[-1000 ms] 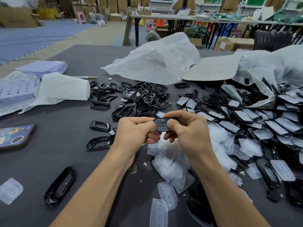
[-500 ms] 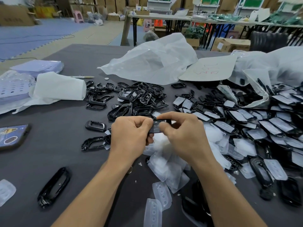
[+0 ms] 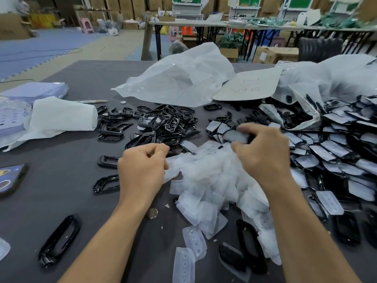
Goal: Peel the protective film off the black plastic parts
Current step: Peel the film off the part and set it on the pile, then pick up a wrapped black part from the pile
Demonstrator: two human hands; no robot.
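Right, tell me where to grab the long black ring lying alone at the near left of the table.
Take the long black ring by one long side, near the middle, coming straight down from above. It lies flat and its centre looks open, so a finger can drop inside the loop and the thumb close on the outer edge. The left hand is nearer.

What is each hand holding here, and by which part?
Right hand grips a film-covered black part by its right end. Left hand is curled; whether it pinches film cannot be told.
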